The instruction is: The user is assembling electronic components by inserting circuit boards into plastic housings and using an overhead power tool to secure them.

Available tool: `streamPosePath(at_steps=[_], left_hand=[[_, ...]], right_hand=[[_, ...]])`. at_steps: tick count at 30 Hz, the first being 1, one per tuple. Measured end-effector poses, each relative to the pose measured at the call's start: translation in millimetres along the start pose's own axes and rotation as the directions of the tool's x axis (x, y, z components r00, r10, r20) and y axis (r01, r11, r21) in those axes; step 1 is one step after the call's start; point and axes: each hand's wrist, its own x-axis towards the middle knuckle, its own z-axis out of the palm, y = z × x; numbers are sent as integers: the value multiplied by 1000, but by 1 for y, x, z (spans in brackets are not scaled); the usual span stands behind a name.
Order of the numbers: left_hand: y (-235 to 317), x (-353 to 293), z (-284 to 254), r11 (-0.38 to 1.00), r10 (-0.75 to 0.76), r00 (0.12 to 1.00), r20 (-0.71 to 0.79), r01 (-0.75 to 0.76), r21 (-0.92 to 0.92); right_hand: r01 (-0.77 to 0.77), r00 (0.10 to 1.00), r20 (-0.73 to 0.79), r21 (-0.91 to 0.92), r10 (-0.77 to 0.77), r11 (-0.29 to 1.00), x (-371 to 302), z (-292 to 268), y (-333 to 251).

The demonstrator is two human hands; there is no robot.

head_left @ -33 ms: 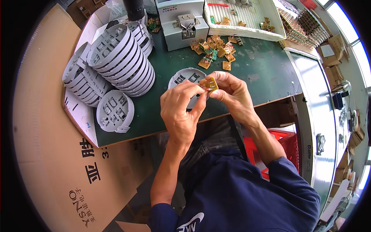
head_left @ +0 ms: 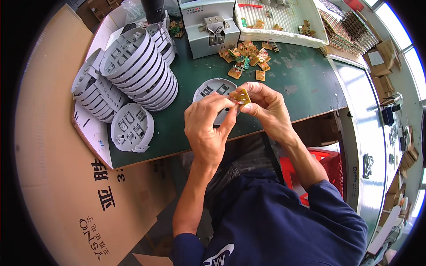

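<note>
A small yellow-brown circuit board (head_left: 243,95) with metal pins is pinched between the thumb and fingers of my right hand (head_left: 266,104). From the other side my left hand (head_left: 207,120) is closed in a pinch at the board's left edge. A small reddish and pale part shows by those fingertips, too small to name. Below both hands a round light-grey plastic housing (head_left: 208,88) with moulded slots lies on the green table, partly covered by my fingers. Beyond it is a loose pile of similar circuit boards (head_left: 254,54), some with green parts.
Tall stacks of grey housings (head_left: 141,71) stand at the left, with a single housing (head_left: 132,128) near the table's front edge. A grey machine (head_left: 212,31) and a white foam tray (head_left: 284,31) stand at the back. A red crate (head_left: 326,166) is below the table at right.
</note>
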Motion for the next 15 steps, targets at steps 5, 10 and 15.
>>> streamPosePath(at_steps=[5,10,15], left_hand=[[-4,4,-10,910,-242,965,105,263,-320],[-10,3,-13,947,-173,977,127,200,-250],[-8,0,-8,950,-208,976,65,218,-225]], right_hand=[[-37,999,30,-23,38,999,3,-5,-1],[-46,997,60,-77,51,996,3,-3,-3],[-64,994,78,-76,70,995,5,-2,0]])
